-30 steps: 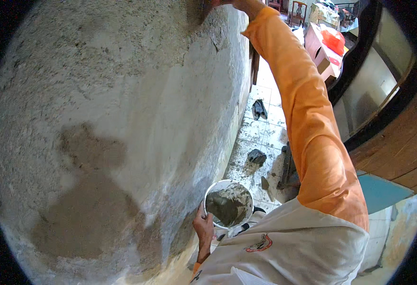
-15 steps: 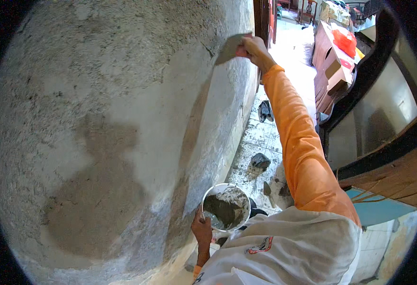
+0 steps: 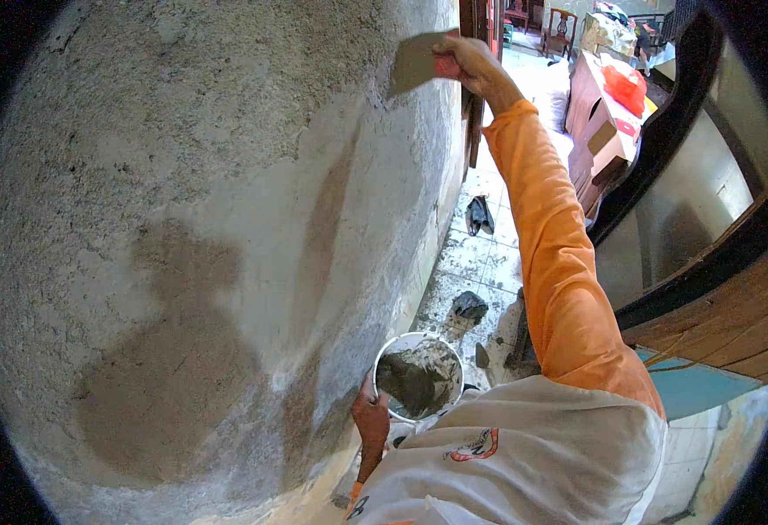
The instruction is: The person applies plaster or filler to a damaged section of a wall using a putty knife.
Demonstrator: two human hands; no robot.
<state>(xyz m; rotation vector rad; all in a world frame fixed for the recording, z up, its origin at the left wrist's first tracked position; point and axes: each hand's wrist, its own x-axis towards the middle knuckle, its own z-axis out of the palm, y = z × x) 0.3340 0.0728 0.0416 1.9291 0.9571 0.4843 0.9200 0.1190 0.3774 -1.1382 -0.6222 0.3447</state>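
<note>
My right hand (image 3: 476,66), at the end of an outstretched orange sleeve, is closed round the reddish grip of a flat scraper (image 3: 414,63). The scraper's wide grey blade lies at or very near the rough plaster wall (image 3: 252,201), high up by the doorway; whether it touches is hard to tell. Low down by my body, my left hand (image 3: 371,416) grips the rim of a round white bucket (image 3: 378,361). Wet grey mortar (image 3: 414,381) partly fills it and smears its inner side. The left fingers are partly hidden behind the bucket.
Splattered floor tiles (image 3: 497,262) run along the wall, with dark crumpled bags (image 3: 469,306) and a small trowel (image 3: 482,356) on them. On the right stand a dark-framed cabinet with a glassy panel (image 3: 690,210) and a carton (image 3: 607,144) beside a red bag (image 3: 624,89).
My right hand and the scraper have moved up and slightly left along the wall, and the blade's angle has changed. The left hand still holds the bucket in nearly the same place.
</note>
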